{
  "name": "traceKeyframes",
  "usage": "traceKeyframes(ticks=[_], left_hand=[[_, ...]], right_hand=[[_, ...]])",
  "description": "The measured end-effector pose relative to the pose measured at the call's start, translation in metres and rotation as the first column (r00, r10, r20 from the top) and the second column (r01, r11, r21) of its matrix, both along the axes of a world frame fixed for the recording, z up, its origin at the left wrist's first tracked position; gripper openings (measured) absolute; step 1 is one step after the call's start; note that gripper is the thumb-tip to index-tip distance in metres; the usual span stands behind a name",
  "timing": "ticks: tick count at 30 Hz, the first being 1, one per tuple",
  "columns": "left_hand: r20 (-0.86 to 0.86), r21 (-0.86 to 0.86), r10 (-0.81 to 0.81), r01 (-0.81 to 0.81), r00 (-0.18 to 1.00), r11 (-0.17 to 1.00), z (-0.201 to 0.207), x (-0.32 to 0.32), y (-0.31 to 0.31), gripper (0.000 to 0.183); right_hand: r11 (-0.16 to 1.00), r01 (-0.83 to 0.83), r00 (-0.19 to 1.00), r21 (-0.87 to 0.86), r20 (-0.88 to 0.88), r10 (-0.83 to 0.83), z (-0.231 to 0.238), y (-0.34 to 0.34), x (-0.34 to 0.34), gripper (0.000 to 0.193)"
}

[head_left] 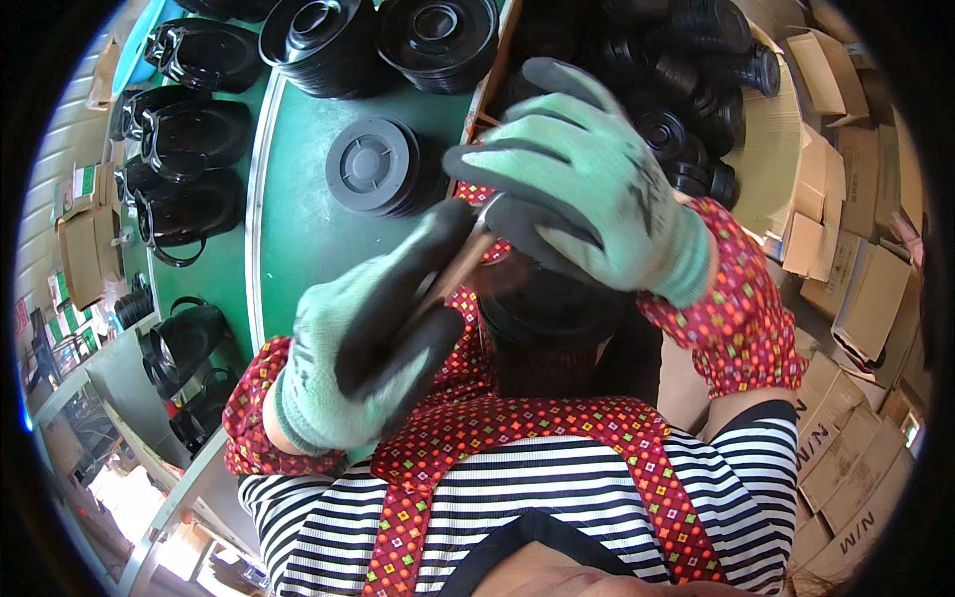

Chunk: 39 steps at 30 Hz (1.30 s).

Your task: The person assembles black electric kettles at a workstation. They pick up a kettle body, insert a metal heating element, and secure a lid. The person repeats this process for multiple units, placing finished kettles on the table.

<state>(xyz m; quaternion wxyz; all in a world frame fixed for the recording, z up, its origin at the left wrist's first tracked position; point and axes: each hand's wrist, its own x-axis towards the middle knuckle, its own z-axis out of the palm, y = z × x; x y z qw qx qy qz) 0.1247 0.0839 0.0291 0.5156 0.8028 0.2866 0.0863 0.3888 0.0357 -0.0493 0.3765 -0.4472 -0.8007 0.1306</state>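
Both of my hands wear pale green work gloves with black-coated palms and fingers. My left hand (373,333) is closed around a slim brownish thing (466,261) with a shiny end, held tilted in front of my chest; its kind cannot be made out. My right hand (587,179) hovers over that shiny end, fingers stretched and apart, with its thumb side close to or touching it. Behind and below the right hand, a round black part (547,308) sits near my lap, partly hidden by the hand and the apron (537,423).
On the green table stand a stack of dark grey discs (373,164) and stacks of black round parts (438,35). Glossy black handled vessels (194,139) line the left. A large carton (771,149) of black round parts is at far right, beside cardboard boxes (856,308).
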Motion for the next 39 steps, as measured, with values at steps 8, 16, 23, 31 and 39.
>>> traceKeyframes(ticks=[8,16,23,31,39], left_hand=[[0.355,0.19,-0.467,0.427,0.81,0.884,-0.024,0.077,0.035,0.051],[0.048,0.265,-0.439,0.413,0.897,0.871,-0.045,0.131,-0.045,0.031],[-0.02,0.321,-0.361,0.348,0.932,0.881,-0.042,0.131,-0.064,0.037],[-0.043,0.254,-0.455,0.45,0.889,0.856,-0.042,0.126,-0.071,0.04],[0.561,0.097,-0.459,0.496,0.689,0.863,-0.066,0.089,-0.028,0.032]], right_hand=[[0.902,-0.399,0.687,-0.168,-0.706,0.172,-0.155,-0.019,0.01,0.029],[0.903,-0.427,0.67,0.056,-0.651,0.357,-0.13,-0.017,-0.003,0.04],[0.827,-0.561,0.432,-0.021,-0.86,0.271,-0.124,-0.025,-0.017,0.03],[0.91,-0.41,0.559,0.065,-0.77,0.307,-0.129,-0.036,-0.04,0.042],[0.977,-0.033,0.912,-0.209,-0.407,-0.056,-0.1,-0.058,-0.02,0.031]])
